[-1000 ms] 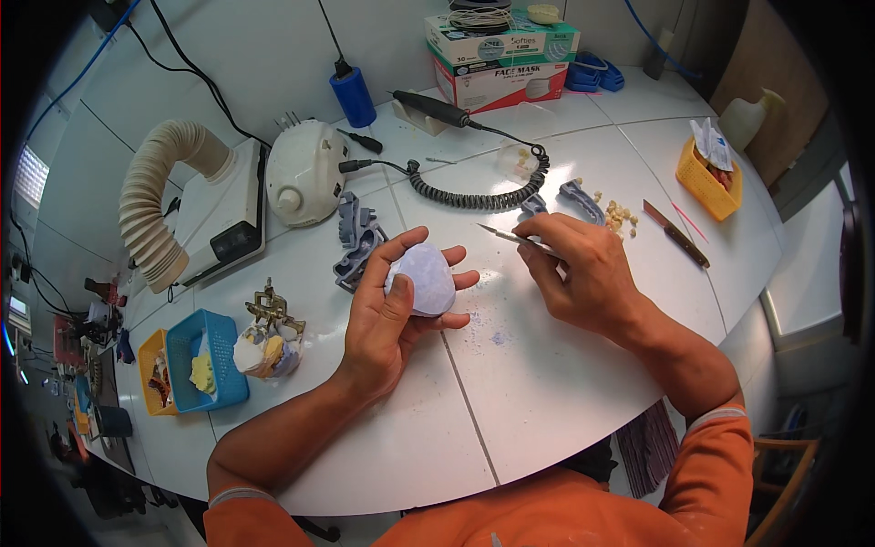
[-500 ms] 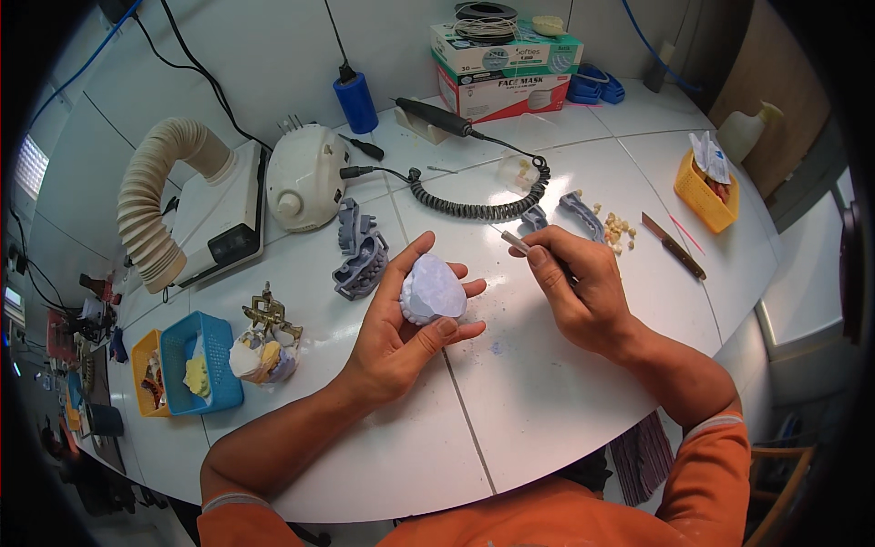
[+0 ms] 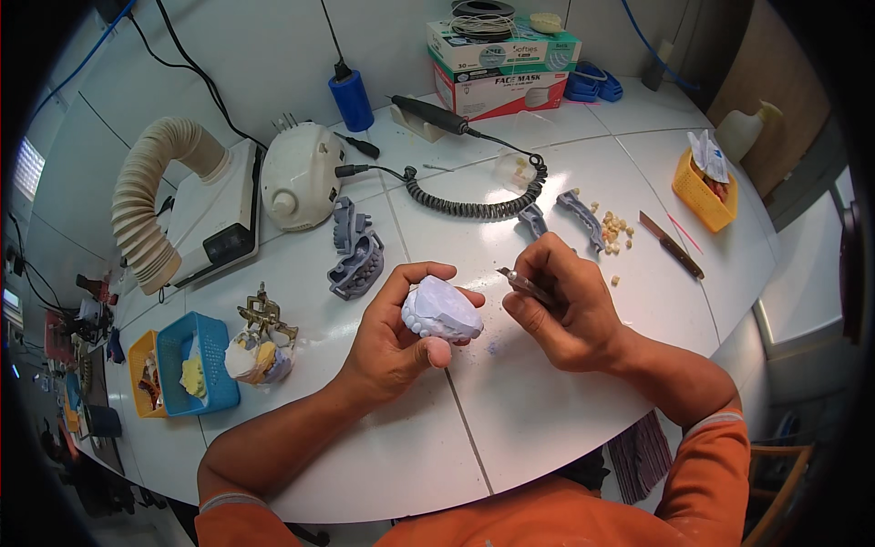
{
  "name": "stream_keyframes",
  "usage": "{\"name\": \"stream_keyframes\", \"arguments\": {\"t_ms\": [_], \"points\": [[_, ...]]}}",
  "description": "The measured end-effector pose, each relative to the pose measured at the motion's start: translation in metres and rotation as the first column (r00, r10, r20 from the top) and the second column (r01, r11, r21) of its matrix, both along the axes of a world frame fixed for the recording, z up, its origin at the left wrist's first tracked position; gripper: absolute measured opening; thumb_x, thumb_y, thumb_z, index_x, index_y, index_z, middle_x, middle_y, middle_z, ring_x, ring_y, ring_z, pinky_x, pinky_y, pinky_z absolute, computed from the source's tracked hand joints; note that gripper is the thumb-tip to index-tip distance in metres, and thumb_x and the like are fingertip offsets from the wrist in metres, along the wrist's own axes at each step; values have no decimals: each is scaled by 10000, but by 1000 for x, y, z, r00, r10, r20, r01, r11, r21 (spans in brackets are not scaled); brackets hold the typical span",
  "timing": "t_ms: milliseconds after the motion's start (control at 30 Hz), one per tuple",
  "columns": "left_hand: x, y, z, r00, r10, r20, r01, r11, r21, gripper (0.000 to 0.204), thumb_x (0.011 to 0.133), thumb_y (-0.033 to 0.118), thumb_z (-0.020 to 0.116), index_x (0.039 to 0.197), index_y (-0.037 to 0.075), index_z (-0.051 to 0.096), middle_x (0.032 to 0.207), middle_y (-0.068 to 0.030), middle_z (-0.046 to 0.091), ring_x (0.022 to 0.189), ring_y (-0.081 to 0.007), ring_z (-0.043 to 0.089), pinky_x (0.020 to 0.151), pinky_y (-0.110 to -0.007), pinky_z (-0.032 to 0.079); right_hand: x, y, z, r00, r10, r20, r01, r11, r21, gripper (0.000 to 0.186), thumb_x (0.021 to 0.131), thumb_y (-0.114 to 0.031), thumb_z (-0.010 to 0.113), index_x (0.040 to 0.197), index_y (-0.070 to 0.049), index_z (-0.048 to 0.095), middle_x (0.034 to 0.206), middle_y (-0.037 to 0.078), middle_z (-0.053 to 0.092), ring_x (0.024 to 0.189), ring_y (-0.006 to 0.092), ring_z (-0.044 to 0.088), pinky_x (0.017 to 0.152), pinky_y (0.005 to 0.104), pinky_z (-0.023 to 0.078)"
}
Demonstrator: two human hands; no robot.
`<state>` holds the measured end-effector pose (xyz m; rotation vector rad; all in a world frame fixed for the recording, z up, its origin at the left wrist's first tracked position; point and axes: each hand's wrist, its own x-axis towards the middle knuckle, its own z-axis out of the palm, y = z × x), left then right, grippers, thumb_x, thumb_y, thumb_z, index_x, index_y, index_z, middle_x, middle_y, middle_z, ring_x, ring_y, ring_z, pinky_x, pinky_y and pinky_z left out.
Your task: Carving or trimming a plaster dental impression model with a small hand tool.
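Left hand (image 3: 392, 342) fingers cup a dental cast (image 3: 441, 309); right hand (image 3: 565, 310) fingers pinch a thin tool (image 3: 524, 284). Grey articulator (image 3: 354, 251), coiled cord (image 3: 474, 202) and loose teeth (image 3: 612, 232) lie beyond on the worktop (image 3: 547, 401).

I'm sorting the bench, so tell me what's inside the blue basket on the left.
The blue basket holds a pale yellow lump, apparently a dental cast, lying against its near wall. The basket's walls hide the rest of its floor, so anything smaller beneath or beside the lump cannot be seen.

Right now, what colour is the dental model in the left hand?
The dental model is pale lavender-blue with whitish teeth, seen best in the head view, held in the left hand.
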<state>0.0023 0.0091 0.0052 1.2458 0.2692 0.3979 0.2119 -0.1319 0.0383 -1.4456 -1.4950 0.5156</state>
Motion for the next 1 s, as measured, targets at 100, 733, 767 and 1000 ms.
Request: {"name": "stream_keyframes", "arguments": {"t_ms": [100, 733, 767, 1000], "points": [[0, -1, 1, 1000, -4, 1, 4, 1000, 4, 1059, 748, 624, 899, 1481, 60, 384, 1315, -171, 653, 1136, -264, 723, 958, -376, 591, -4, -2, 2, 998, 57, -40, -59, 998, -39, 246, 942, -102, 771, 1067, 18, 597, 833, 99, 651, 668, 131, 622, 584, 279, 480], [-4, -2, -10, 999, 21, -26, -14, 975, 220, 900, 984, 749, 506, 1529, 40, 404, 1328, -120, 595, 1164, -174, 653, 989, -311, 518, -31, 3, -16, 989, 113, -95, -114, 994, -6, 365, 895, -138, 847, 1154, 7, 635, 882, 136, 712, 753, 207, 727, 656, 314, 562], [-2, -3, -11, 997, 73, 15, -75, 969, 234, 849, 1019, 710, 479, 1547, 55, 367, 1346, -124, 575, 1126, -180, 668, 971, -316, 531, -31, 4, -21, 986, 111, -124, -110, 994, 17, 364, 901, -142, 842, 1159, 8, 633, 868, 132, 709, 742, 200, 723, 655, 311, 558], [-2, 0, -2, 998, 33, 53, -34, 999, 30, 619, 1104, 565, 385, 1502, 93, 354, 1328, -110, 551, 1074, -181, 645, 904, -341, 556, -21, 5, -22, 973, 194, -127, -189, 981, 51, 373, 964, -131, 775, 1252, 38, 608, 863, 49, 634, 659, 54, 516, 578, 237, 397]]}}
